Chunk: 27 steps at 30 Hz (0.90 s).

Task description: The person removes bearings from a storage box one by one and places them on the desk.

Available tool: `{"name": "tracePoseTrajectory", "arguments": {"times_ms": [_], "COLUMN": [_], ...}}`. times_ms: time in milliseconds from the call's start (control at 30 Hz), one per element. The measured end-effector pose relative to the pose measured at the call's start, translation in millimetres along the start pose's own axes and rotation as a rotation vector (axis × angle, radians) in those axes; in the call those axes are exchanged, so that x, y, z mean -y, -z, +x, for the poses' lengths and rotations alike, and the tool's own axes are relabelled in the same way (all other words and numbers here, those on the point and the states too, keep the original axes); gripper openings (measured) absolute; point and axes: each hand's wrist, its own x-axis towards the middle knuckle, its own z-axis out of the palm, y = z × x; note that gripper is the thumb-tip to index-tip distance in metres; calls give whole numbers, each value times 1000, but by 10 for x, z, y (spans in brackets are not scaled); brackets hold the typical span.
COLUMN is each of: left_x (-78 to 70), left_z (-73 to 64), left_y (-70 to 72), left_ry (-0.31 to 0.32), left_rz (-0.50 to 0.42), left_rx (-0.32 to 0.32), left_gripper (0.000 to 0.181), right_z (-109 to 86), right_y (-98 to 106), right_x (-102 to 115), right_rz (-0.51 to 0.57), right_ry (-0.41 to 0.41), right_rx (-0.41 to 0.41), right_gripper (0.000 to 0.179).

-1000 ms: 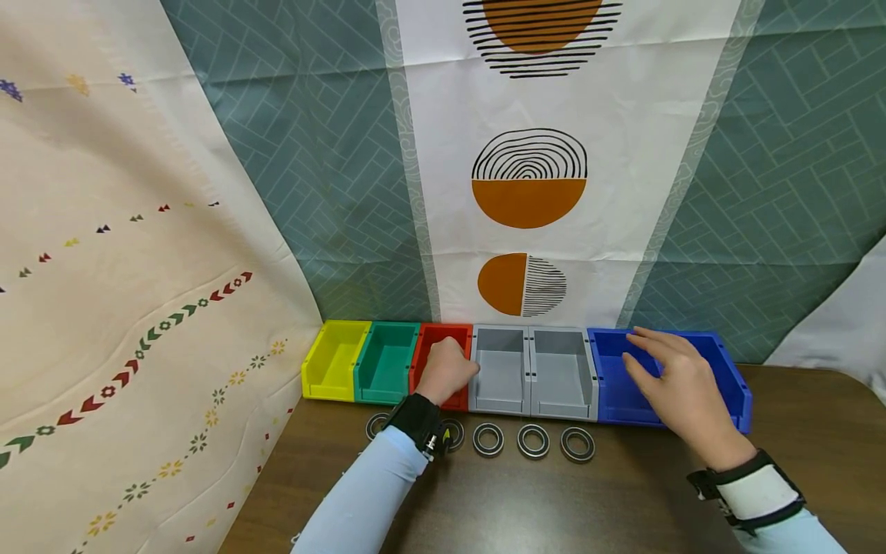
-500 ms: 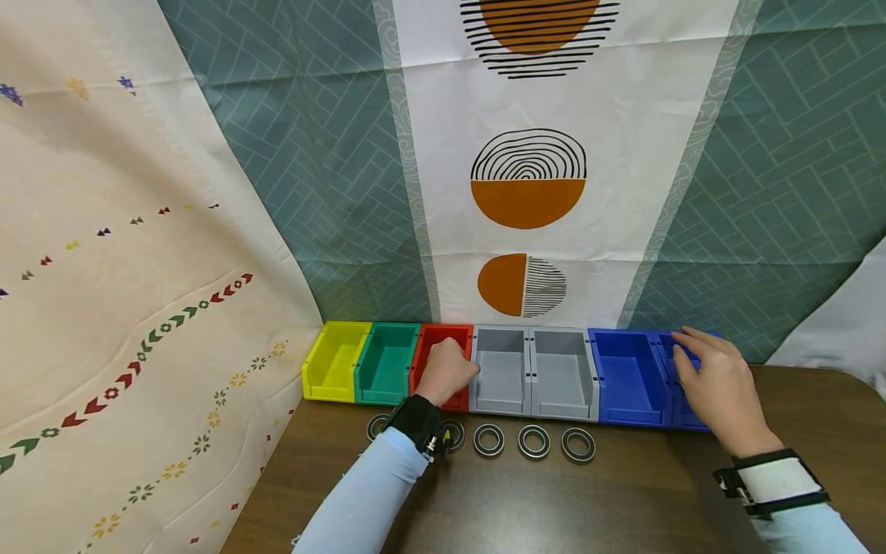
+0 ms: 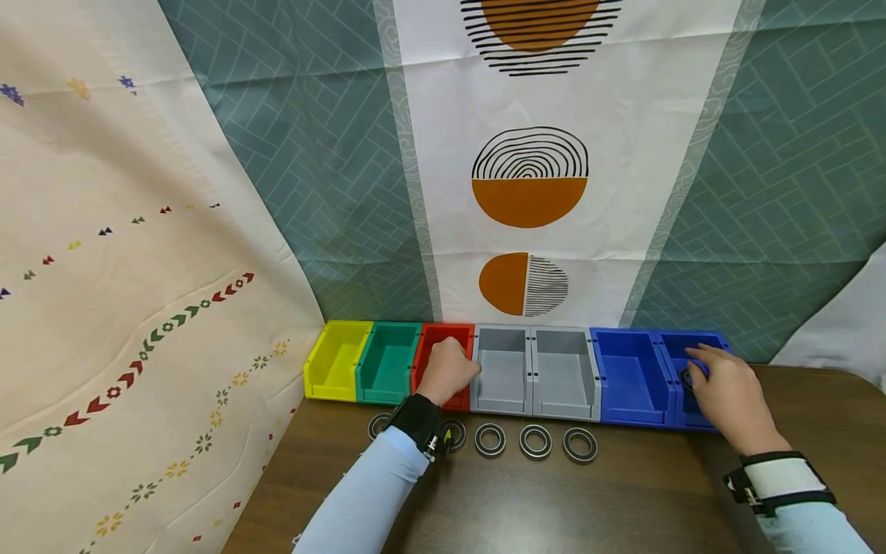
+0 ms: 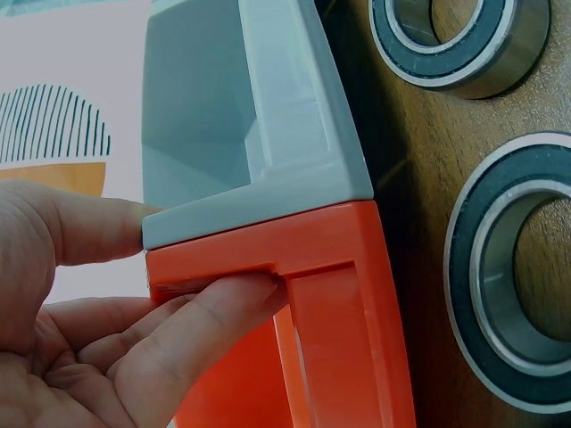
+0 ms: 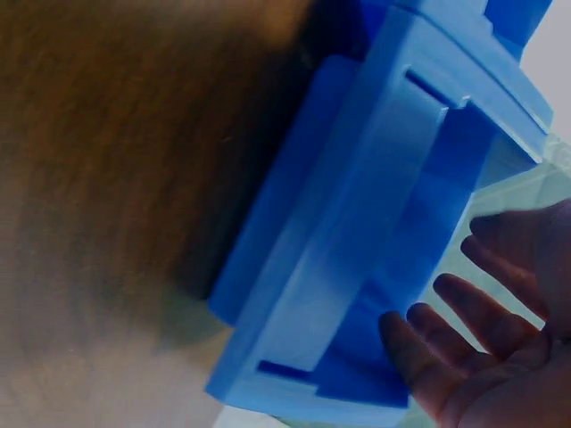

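Note:
My left hand pinches the adjoining side walls of the red bin and the left grey bin. In the left wrist view, one digit lies against the grey side and another reaches inside the red wall. My right hand is over the rightmost blue bin, its fingers spread and slightly bent. Beside its fingertips, a dark ring-shaped bearing shows in that bin in the head view; the right wrist view shows nothing between the fingers.
Several ball bearings lie in a row on the wooden table before the bins, partly behind my left wrist. Also in the bin row are a yellow bin, a green bin, another grey bin and another blue bin.
My right hand has moved right, from above the left blue bin to the rightmost one, and lowered slightly. A dark bearing has come into view by its fingertips. My left hand has stayed put.

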Motion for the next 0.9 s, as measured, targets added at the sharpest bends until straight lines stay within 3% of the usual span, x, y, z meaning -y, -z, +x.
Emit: {"name": "tracePoseTrajectory", "arguments": {"times_ms": [333,633,900], "left_x": [-4,11,7], "left_z": [12,1,-2], "left_y": [2,-9,-3], "left_ry": [-3,-6,-3], "left_rz": [-1,2,-2], "left_rx": [6,-3,-5], "left_gripper": [38,39,39], "right_z": [-8,-39,-42], "right_y": [-113,-222,-248], "right_x": [-97,-193,-174], "right_rz": [-57,-59,-63], "right_ry": [-18,-85,-126], "right_rx": [105,250,288], "right_gripper": [42,57,57]}}
